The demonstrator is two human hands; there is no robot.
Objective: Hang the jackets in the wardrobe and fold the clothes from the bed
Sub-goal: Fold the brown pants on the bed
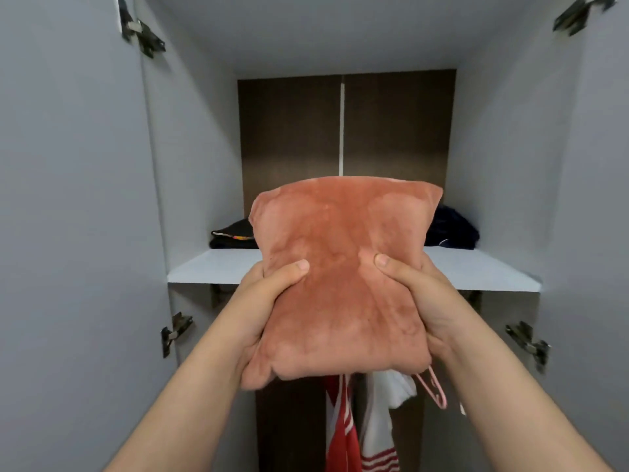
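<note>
In front of the shelf [218, 267]: folded pink garment [340, 294], left hand [265, 301] at its 9 o'clock, right hand [420, 294] at 3 o'clock, each grip curled round an edge, thumbs on top, forearms raised.

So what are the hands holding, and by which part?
A folded pink cloth bundle: left hand grips its left side, right hand its right side, thumbs pressed on the front.

The place is a home, seen from in front of an open wardrobe [503, 148]. Pale grey doors [68, 199] stand open at 9 and 3 o'clock on metal hinges [141, 32]. A white shelf [221, 267] across the middle bears folded dark clothes [233, 236] at 9 o'clock and a dark pile [451, 229] at 3 o'clock. Red and white garments [343, 434] hang at 6 o'clock beside a pink hanger [437, 393].
</note>
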